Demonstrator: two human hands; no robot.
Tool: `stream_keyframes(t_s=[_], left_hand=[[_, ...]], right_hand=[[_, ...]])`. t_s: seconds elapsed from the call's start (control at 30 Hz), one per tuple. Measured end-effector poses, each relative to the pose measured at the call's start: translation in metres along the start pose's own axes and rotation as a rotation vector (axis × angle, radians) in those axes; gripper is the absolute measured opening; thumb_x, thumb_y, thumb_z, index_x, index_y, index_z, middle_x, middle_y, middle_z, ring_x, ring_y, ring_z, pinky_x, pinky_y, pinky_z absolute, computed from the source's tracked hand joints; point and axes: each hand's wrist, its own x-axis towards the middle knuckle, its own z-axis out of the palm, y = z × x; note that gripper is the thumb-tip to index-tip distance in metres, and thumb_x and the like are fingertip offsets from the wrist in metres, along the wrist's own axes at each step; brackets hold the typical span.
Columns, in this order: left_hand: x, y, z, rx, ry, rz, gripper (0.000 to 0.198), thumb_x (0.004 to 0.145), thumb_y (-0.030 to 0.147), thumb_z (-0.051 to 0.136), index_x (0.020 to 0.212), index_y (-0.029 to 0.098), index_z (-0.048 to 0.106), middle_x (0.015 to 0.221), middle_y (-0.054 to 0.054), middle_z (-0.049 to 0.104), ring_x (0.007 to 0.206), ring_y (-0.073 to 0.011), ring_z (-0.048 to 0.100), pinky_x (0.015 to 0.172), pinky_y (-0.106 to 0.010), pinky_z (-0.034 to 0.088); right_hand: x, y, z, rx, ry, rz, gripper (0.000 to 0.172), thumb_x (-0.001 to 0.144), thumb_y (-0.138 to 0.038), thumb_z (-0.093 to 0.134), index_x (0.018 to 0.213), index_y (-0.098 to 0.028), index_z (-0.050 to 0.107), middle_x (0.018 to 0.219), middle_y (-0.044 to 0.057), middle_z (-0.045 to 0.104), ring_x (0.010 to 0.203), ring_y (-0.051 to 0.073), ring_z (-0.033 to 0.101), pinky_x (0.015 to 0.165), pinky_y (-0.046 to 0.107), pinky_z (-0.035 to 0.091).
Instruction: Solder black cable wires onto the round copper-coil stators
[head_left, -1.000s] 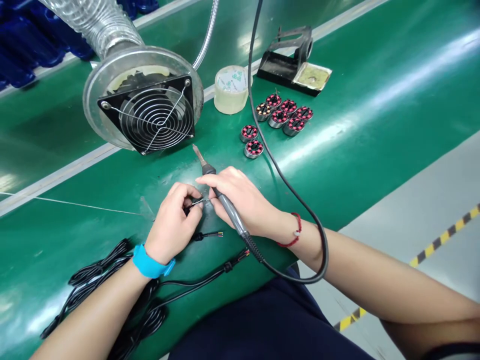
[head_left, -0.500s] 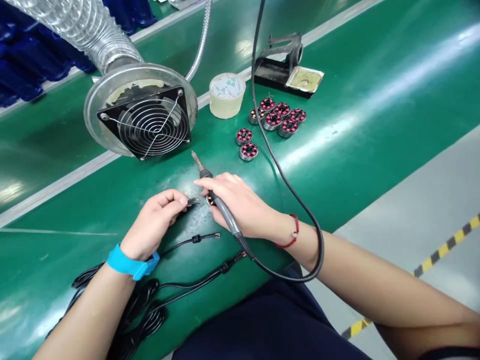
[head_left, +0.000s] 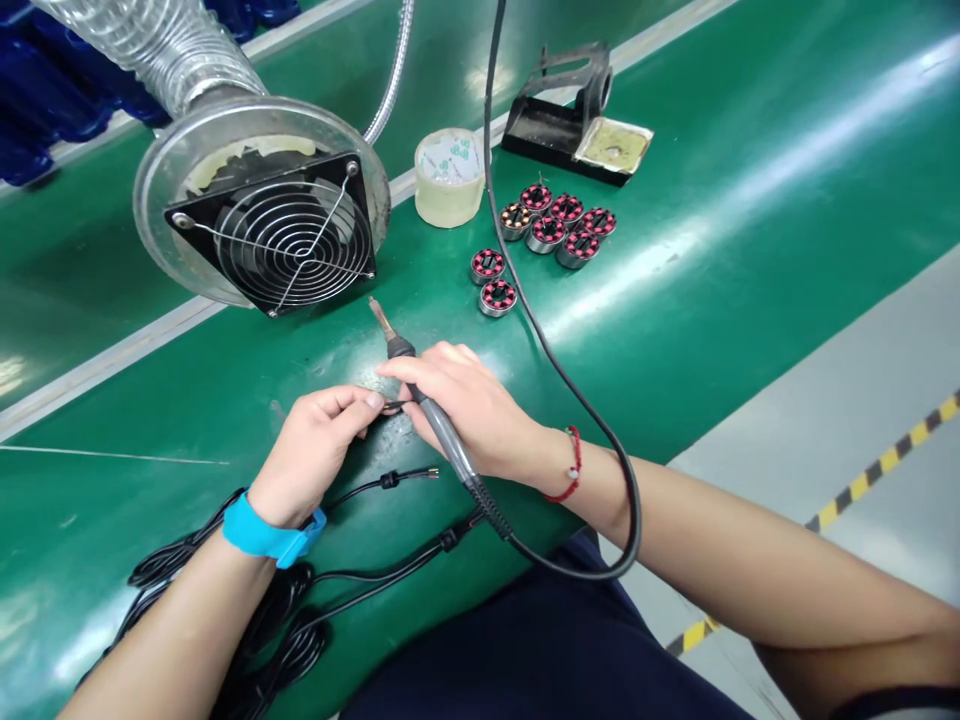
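My right hand is closed around a soldering iron, whose tip points up and left, towards the fan. Its fingertips also meet the end of a thin black wire. Between thumb and forefinger, my left hand pinches the other part of that wire, close to the right fingers. Below the hands lie black cables with stripped, coloured wire ends. Up and right of the right hand, several small round motor stators with red-pink windings rest on the green bench.
A fume extractor fan with a flexible duct stands at the left. A roll of clear tape sits behind the hands. Farther right is a soldering iron stand with a yellow sponge. The iron's cord loops over the right forearm.
My hands have come together, and the wire in the left fingers now reaches the right fingertips. The small round part seen under the right hand earlier is now hidden.
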Motion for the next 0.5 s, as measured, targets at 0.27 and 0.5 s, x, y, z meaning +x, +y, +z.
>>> stream_keyframes(t_s=[0.27, 0.5], left_hand=[[-0.007, 0.001, 0.008, 0.441, -0.106, 0.382, 0.03, 0.09, 0.028, 0.048, 0.071, 0.019, 0.069, 0.069, -0.001, 0.06, 0.067, -0.0149, 0.055, 0.067, -0.028, 0.043], [-0.002, 0.009, -0.025, 0.458, 0.193, 0.293, 0.039, 0.095, 0.04, 0.036, 0.094, 0.016, 0.067, 0.079, -0.004, 0.066, 0.065, -0.0153, 0.059, 0.065, -0.027, 0.045]], right_hand=[[0.002, -0.005, 0.0, 0.203, 0.115, 0.1, 0.036, 0.086, -0.01, 0.049, 0.121, -0.02, 0.049, 0.088, 0.002, 0.065, 0.087, 0.019, 0.056, 0.085, 0.035, 0.045], [-0.003, 0.0, -0.007, 0.121, 0.049, 0.098, 0.047, 0.082, -0.011, 0.053, 0.127, -0.021, 0.046, 0.108, 0.009, 0.064, 0.1, 0.025, 0.056, 0.089, 0.047, 0.049]])
